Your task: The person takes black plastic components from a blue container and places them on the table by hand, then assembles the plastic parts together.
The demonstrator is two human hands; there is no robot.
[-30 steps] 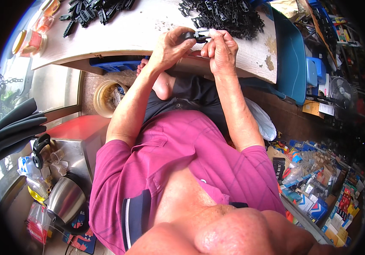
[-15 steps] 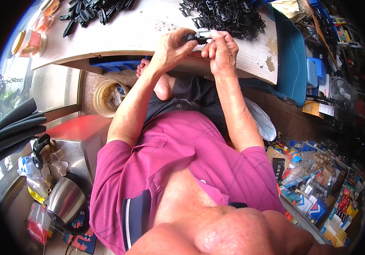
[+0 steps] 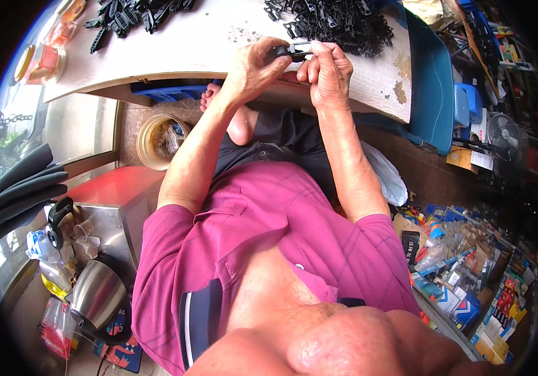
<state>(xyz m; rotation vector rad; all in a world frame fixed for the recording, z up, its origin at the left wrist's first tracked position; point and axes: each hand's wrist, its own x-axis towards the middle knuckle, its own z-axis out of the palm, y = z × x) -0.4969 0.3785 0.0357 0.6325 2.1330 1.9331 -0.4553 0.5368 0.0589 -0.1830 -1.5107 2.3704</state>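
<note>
At the front edge of the table (image 3: 175, 53), my two hands hold a small black plastic part (image 3: 295, 51) between them. My left hand (image 3: 253, 70) is closed around its rounded dark end, thumb and fingers pinching it. The narrow frame-like end reaches across to my right hand (image 3: 330, 75), whose thumb and forefinger pinch it while the other fingers curl in. Just behind my right hand spreads a heap of black plastic frame pieces (image 3: 338, 28). Farther left lies a smaller pile of ribbed black plastic strips (image 3: 125, 15). Fingers hide much of the held part.
Lidded plastic jars (image 3: 40, 64) stand at the table's left end. A bucket (image 3: 150, 143) with scraps sits on the floor below. To the right is a blue-green plastic chair (image 3: 431, 88); cluttered boxes (image 3: 469, 307) lie lower right. A steel kettle (image 3: 98, 294) stands lower left.
Both hands keep nearly the same grip on the black plastic part. Only a very slight shift of the whole view shows.
</note>
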